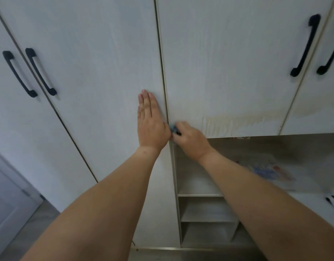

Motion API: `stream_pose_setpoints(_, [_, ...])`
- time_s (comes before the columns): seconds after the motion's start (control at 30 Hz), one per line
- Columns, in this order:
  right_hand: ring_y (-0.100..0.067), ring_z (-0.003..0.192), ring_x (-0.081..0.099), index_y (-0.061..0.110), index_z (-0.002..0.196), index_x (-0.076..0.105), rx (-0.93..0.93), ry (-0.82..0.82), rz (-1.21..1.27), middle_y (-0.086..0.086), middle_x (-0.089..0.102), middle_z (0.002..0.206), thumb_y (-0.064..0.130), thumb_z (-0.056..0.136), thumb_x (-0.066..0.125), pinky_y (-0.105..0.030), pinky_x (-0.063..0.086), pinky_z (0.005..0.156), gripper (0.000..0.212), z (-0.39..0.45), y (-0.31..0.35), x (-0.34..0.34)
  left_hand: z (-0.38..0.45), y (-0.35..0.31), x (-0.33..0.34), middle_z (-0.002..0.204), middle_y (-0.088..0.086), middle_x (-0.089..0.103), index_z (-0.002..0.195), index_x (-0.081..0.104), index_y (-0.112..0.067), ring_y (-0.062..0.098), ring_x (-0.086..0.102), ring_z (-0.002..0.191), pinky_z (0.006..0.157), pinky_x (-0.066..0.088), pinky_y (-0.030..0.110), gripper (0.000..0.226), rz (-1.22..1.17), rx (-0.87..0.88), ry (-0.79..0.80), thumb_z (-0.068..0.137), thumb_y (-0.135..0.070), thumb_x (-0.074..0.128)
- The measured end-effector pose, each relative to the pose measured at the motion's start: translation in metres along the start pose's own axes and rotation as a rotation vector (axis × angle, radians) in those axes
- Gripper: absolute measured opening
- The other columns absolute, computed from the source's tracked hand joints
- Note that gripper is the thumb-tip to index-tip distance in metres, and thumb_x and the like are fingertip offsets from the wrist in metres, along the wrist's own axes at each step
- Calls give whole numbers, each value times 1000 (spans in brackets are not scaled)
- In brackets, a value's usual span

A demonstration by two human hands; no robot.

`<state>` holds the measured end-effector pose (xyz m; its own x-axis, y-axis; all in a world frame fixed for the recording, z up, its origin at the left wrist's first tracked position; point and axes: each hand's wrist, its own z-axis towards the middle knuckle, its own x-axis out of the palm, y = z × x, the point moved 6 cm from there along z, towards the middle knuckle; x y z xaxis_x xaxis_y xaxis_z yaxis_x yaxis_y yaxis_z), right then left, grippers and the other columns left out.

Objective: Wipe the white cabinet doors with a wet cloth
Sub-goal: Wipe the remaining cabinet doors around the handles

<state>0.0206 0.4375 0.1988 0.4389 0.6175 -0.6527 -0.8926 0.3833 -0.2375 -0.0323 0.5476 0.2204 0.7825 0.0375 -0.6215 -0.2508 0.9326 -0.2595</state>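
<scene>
Tall white cabinet doors fill the view. My left hand (150, 122) lies flat with straight fingers on the tall middle door (98, 63), just left of the dark gap between doors. My right hand (188, 139) grips a small blue cloth (173, 128), mostly hidden under its fingers, and holds it against the lower left corner of the upper door (228, 63), beside the gap. A yellowish stained, peeling strip (237, 123) runs along that door's bottom edge.
Black bar handles sit on the left doors (40, 71) and on the right doors (305, 45). Below the upper door is an open niche with small shelves (202, 194) and a white desk surface (313, 200) with scribbles. Grey floor and a door are at lower left.
</scene>
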Motion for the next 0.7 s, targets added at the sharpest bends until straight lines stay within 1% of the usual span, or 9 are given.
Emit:
stream_pose_setpoints(0.13, [-24, 68, 48, 5, 71, 57, 10, 135, 9, -11, 49, 80, -4, 70, 74, -29, 34, 39, 20, -49, 7, 48, -4, 3, 0, 165, 22, 3, 155, 7, 6, 34, -4, 154, 125, 11, 46, 88, 6, 33, -12, 77, -3, 46])
stream_pose_setpoints(0.27, [-25, 69, 47, 2, 75, 59, 63, -100, 43, -12, 52, 78, -6, 88, 56, -34, 39, 45, 15, -39, -17, 6, -5, -6, 4, 165, 21, 4, 156, 9, 5, 33, -3, 154, 125, 10, 48, 88, 32, 26, -17, 75, -9, 42])
stream_pose_setpoints(0.33, [-26, 72, 50, 0, 77, 60, 127, -171, 68, -14, 54, 81, -4, 90, 56, -33, 44, 45, 14, -40, -22, -12, -11, -16, 7, 165, 22, 7, 155, 14, 4, 34, 0, 154, 125, 10, 49, 84, 22, 34, -45, 78, -9, 44])
stream_pose_setpoints(0.4, [-28, 77, 53, -2, 82, 62, 269, -230, 61, -17, 55, 87, -3, 89, 57, -33, 46, 47, 9, -42, -34, -22, -22, -25, 12, 161, 24, 21, 153, 25, 3, 36, 15, 152, 122, 20, 47, 76, -31, 50, -82, 81, -7, 48])
stream_pose_setpoints(0.43, [-29, 78, 53, -1, 85, 63, 336, -265, 56, -17, 55, 89, -1, 90, 55, -32, 47, 49, 9, -45, -40, -26, -29, -33, 19, 153, 24, 34, 149, 36, 2, 36, 32, 144, 117, 32, 46, 68, -74, 75, -89, 83, -7, 50])
stream_pose_setpoints(0.5, [-25, 84, 55, 5, 95, 62, 445, -244, 75, -11, 56, 96, 17, 96, 51, -33, 48, 60, 16, -50, -49, -20, -38, -47, 32, 121, 17, 59, 129, 55, -4, 30, 59, 109, 93, 51, 45, 42, -231, 86, -30, 87, -7, 55])
stream_pose_setpoints(0.57, [-20, 94, 55, 11, 110, 61, 384, -200, 127, -3, 57, 106, 35, 100, 47, -33, 48, 76, 29, -51, -42, -4, -40, -54, 42, 91, 7, 65, 108, 59, -10, 24, 62, 77, 70, 53, 43, 15, -330, 37, 63, 93, -12, 58])
stream_pose_setpoints(0.6, [-21, 97, 55, 10, 114, 62, 375, -181, 193, -5, 58, 109, 32, 100, 49, -33, 49, 79, 29, -50, -38, 3, -41, -53, 47, 83, 4, 64, 101, 57, -11, 23, 60, 70, 65, 51, 39, 7, -342, -12, 93, 95, -15, 58])
stream_pose_setpoints(0.7, [-26, 89, 54, 4, 106, 68, 213, -139, 49, -14, 63, 107, 6, 90, 63, -32, 50, 63, 17, -49, -29, 13, -47, -42, 55, 80, 2, 63, 98, 55, -11, 21, 59, 68, 64, 50, 38, 6, -357, -116, 103, 96, -17, 57])
